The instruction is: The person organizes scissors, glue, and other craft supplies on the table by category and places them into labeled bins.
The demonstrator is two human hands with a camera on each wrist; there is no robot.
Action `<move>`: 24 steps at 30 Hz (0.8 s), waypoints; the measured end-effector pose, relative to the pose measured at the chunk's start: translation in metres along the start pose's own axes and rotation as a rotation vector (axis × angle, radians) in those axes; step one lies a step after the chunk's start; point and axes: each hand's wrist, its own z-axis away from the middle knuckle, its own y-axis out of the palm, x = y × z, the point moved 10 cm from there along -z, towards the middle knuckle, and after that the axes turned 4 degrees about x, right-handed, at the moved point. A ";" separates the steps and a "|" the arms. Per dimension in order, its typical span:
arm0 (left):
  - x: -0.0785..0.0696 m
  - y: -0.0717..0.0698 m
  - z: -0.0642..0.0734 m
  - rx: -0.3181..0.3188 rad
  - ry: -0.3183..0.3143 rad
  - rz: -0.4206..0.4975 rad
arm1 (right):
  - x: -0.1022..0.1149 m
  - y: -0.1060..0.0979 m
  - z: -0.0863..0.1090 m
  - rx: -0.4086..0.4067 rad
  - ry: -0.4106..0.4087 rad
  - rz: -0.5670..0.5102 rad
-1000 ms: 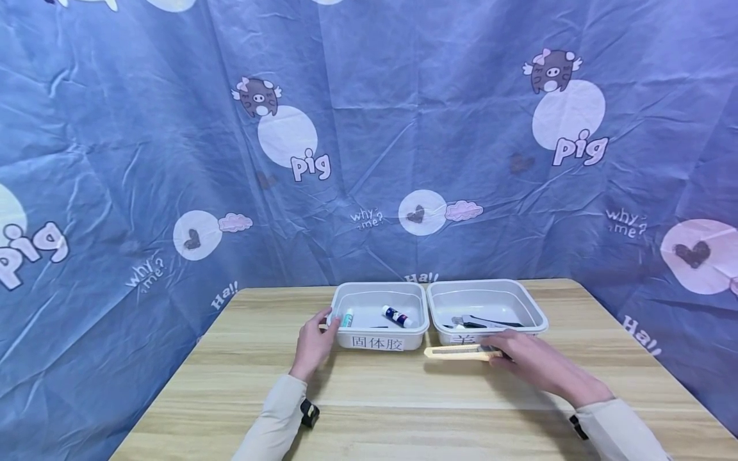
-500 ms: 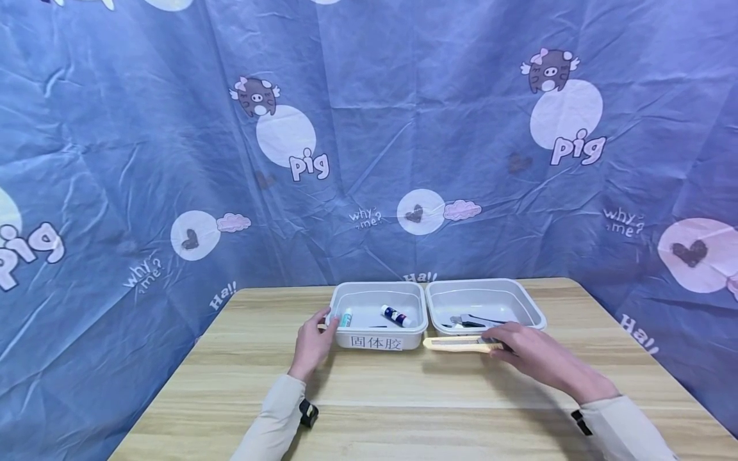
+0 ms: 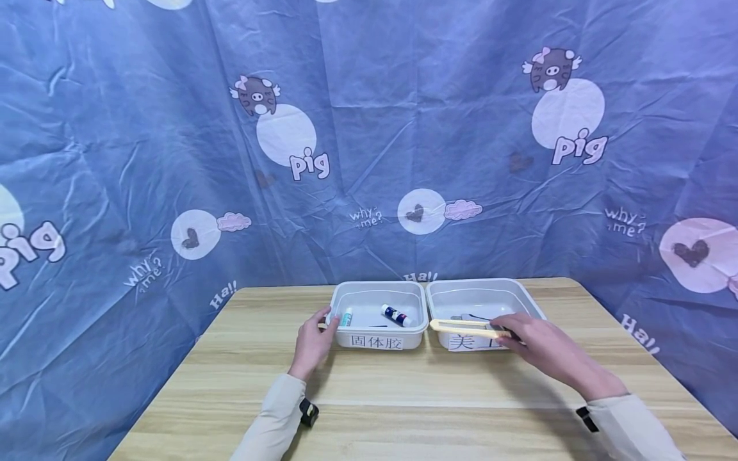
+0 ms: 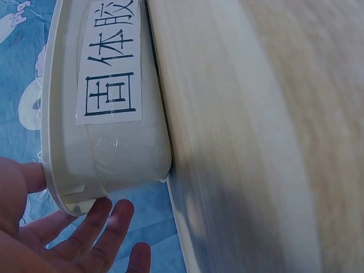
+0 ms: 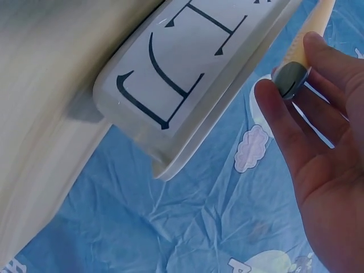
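Observation:
My right hand (image 3: pixel 539 346) pinches a yellow utility knife (image 3: pixel 464 327) between thumb and fingertips. The knife lies nearly level over the front rim of the right white plastic tub (image 3: pixel 527 301). In the right wrist view its dark end (image 5: pixel 291 79) sits between my fingertips. Inside that tub are dark-handled items (image 3: pixel 477 316), partly hidden by the knife and hand. At the left end of the left white tub (image 3: pixel 377 291), my left hand (image 3: pixel 314 342) holds the rim corner, thumb on one side and fingers on the other. Some of its fingers stand free beside the wall.
In the left tub lie a dark blue glue stick (image 3: pixel 396 315) and a teal-and-white tube (image 3: pixel 346 317). Both tubs carry paper labels (image 3: pixel 376 342) in front. They stand side by side near the back of the wooden table (image 3: pixel 369 397), before a blue printed cloth (image 3: pixel 369 160).
My right hand has raised the utility knife from in front of the right tub to its front rim, uncovering more of the label. The left hand has stayed on the left tub.

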 end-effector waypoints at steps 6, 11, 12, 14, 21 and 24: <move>0.001 0.001 0.000 0.012 -0.014 0.006 | -0.014 -0.005 0.003 -0.003 0.039 -0.011; 0.001 0.002 0.000 0.026 -0.024 0.013 | -0.027 -0.012 0.008 -0.023 0.075 -0.014; 0.001 0.002 0.000 0.027 -0.024 0.013 | -0.030 -0.014 0.008 -0.027 0.080 -0.015; 0.001 0.002 0.000 0.027 -0.026 0.012 | -0.034 -0.016 0.010 -0.034 0.091 -0.017; 0.002 0.003 0.000 0.029 -0.032 0.005 | -0.044 -0.019 0.013 -0.041 0.127 -0.037; 0.002 0.002 0.000 0.026 -0.033 0.003 | -0.045 -0.020 0.014 -0.053 0.117 -0.036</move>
